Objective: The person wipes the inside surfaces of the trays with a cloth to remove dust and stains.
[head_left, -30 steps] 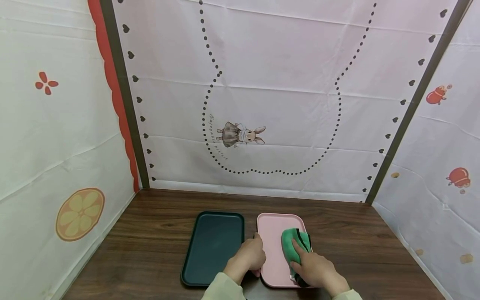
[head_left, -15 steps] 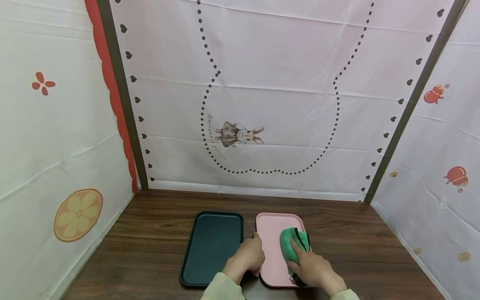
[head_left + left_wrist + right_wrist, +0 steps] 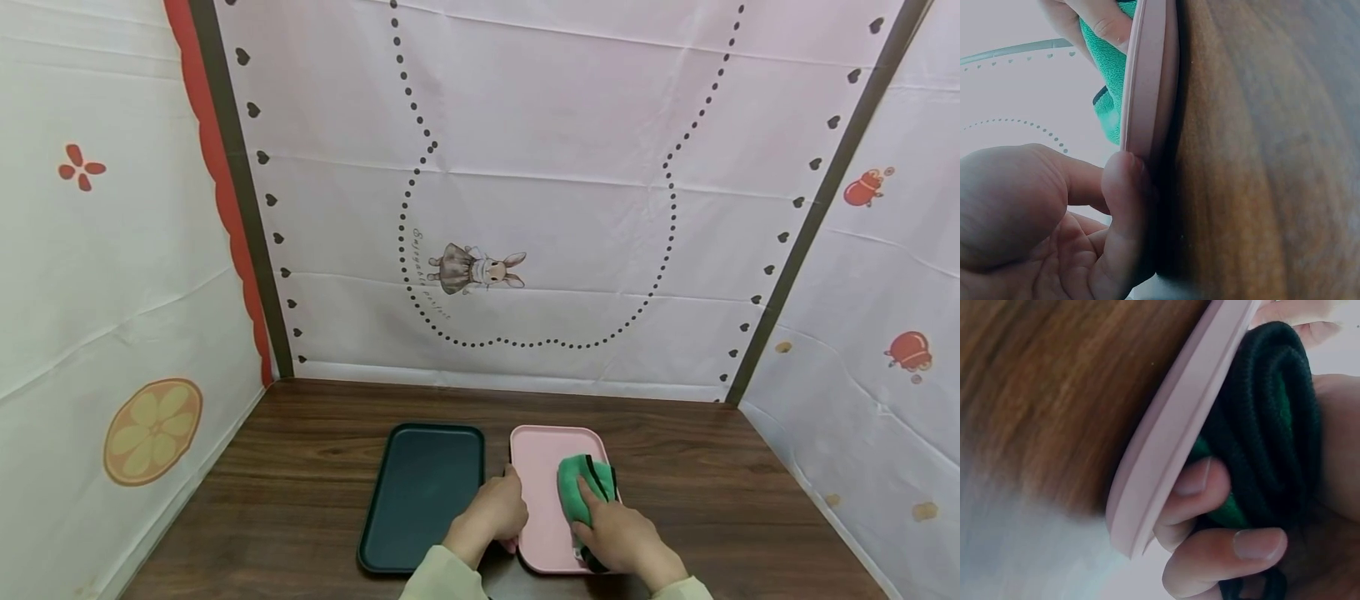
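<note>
A pink tray point(image 3: 542, 500) lies on the table, right of a dark green tray point(image 3: 423, 500). My left hand point(image 3: 495, 510) is at the pink tray's left edge; in the left wrist view its curled fingers hold the rim of the tray point(image 3: 1147, 94). My right hand point(image 3: 622, 533) presses a folded green cloth point(image 3: 573, 492) with black edging onto the right half of the pink tray. In the right wrist view, fingers curl round the bunched cloth point(image 3: 1266, 425) just above the tray's rim. The cloth's underside is hidden.
The brown wooden table point(image 3: 315, 467) extends on both sides of the trays. Behind it stands a white printed curtain point(image 3: 555, 208), with more printed cloth along the left point(image 3: 112, 292) and right point(image 3: 862, 308) sides.
The whole head view has shifted slightly to the left. Both hands, the cloth and the trays keep nearly the same places relative to one another.
</note>
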The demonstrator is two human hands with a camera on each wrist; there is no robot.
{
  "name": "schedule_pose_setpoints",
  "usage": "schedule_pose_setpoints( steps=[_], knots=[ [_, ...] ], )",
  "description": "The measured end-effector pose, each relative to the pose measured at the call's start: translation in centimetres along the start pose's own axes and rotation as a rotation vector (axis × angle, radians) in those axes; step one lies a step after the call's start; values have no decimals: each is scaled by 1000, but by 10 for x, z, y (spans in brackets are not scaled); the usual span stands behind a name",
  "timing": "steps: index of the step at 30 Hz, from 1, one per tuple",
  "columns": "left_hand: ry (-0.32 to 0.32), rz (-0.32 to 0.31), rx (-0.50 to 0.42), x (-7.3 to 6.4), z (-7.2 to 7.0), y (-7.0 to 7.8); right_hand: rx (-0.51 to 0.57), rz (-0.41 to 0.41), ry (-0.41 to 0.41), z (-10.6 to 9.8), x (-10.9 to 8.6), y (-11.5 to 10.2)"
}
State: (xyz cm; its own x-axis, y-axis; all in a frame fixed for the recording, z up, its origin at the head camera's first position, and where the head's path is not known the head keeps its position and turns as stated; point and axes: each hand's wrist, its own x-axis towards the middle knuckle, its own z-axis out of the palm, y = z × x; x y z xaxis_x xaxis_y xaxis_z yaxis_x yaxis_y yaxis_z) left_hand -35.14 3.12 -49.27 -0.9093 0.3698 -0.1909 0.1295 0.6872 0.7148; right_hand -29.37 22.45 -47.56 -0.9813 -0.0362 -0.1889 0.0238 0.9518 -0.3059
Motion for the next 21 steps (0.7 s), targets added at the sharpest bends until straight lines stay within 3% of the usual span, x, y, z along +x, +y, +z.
schedule_pose_setpoints(
  steps=[21],
  knots=[
    [-22,10,-14,1,-2,-2,26,-31,-9,4,4,-14]
  ],
)
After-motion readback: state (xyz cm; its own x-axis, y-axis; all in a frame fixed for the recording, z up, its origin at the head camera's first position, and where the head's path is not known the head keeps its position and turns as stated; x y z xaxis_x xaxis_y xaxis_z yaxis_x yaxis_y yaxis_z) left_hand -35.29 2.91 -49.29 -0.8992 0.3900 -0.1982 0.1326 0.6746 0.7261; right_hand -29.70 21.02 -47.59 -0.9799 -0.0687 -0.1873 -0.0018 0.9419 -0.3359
